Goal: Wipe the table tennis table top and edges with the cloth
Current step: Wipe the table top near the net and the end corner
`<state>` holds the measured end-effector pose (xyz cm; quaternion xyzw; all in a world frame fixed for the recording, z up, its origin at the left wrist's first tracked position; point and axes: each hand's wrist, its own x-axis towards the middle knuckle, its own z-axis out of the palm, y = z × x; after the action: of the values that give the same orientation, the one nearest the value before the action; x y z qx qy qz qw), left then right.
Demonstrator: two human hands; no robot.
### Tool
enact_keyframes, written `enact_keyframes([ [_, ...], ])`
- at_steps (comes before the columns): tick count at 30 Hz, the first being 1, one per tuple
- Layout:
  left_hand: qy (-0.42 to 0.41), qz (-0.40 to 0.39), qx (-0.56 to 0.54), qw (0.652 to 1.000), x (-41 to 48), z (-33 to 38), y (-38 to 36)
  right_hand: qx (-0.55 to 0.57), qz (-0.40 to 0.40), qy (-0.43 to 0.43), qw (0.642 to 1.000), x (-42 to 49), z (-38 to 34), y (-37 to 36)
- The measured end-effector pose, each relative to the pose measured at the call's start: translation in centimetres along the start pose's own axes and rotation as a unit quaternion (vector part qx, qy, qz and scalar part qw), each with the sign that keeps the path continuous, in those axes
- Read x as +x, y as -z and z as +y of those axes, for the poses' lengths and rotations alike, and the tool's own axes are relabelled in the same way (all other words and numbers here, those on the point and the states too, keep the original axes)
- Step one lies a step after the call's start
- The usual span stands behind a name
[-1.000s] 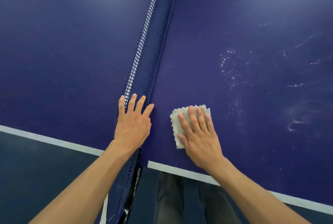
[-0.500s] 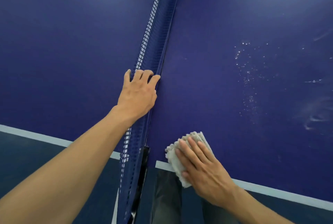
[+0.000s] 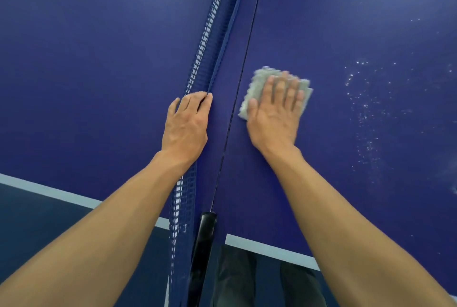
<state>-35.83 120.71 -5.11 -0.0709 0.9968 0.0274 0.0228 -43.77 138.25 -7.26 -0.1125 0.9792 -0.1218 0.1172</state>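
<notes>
While the left hand (image 3: 185, 126) grips the net (image 3: 210, 22), the right hand (image 3: 274, 113), laid flat, presses the cloth (image 3: 257, 81) onto the white-speckled blue surface (image 3: 346, 10) beside it.

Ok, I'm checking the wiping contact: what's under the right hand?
A folded pale cloth lies under the right hand, whose flat fingers press it onto the blue table top. Its edges show beyond the fingertips and thumb; the rest, beneath the hand, is covered.
</notes>
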Motion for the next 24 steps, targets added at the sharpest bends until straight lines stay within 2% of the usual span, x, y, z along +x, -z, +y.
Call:
enact_keyframes([
  [3, -0.009, 0.010, -0.038, 0.999, -0.1, -0.1, -0.4, -0.034, -0.017, 0.196, 0.980, -3.8, -1.9, -1.5],
  [5, -0.017, 0.020, -0.046, 0.999, -0.2, -0.2, -0.7, -0.044, -0.026, 0.243, 0.969, -8.2, -0.5, -2.3],
  [8, -0.024, 0.037, -0.053, 0.998, -0.2, 0.3, -1.4, -0.058, -0.042, 0.257, 0.964, -14.9, 4.0, -2.5],
  [10, -0.023, 0.046, -0.062, 0.997, -0.3, 0.8, -1.9, -0.074, -0.065, 0.247, 0.964, -17.6, 7.5, -1.8],
  [13, -0.018, 0.066, -0.088, 0.994, -0.4, 1.0, -2.4, -0.088, -0.089, 0.208, 0.970, -16.3, 10.4, -0.1],
  [16, -0.010, 0.088, -0.109, 0.990, -0.5, 1.3, -2.8, -0.090, -0.049, 0.138, 0.985, -9.6, 9.7, 1.3],
  [19, -0.001, 0.100, -0.126, 0.987, -0.6, 1.7, -3.4, -0.052, -0.018, 0.005, 0.998, -0.8, 6.6, 1.7],
  [21, -0.001, 0.112, -0.125, 0.986, -0.5, 1.6, -3.9, -0.022, -0.008, -0.044, 0.999, 4.8, 3.7, 1.6],
  [24, 0.000, 0.122, -0.120, 0.985, -0.3, 1.3, -4.4, -0.030, -0.017, 0.020, 0.999, 8.1, -0.5, 0.9],
])
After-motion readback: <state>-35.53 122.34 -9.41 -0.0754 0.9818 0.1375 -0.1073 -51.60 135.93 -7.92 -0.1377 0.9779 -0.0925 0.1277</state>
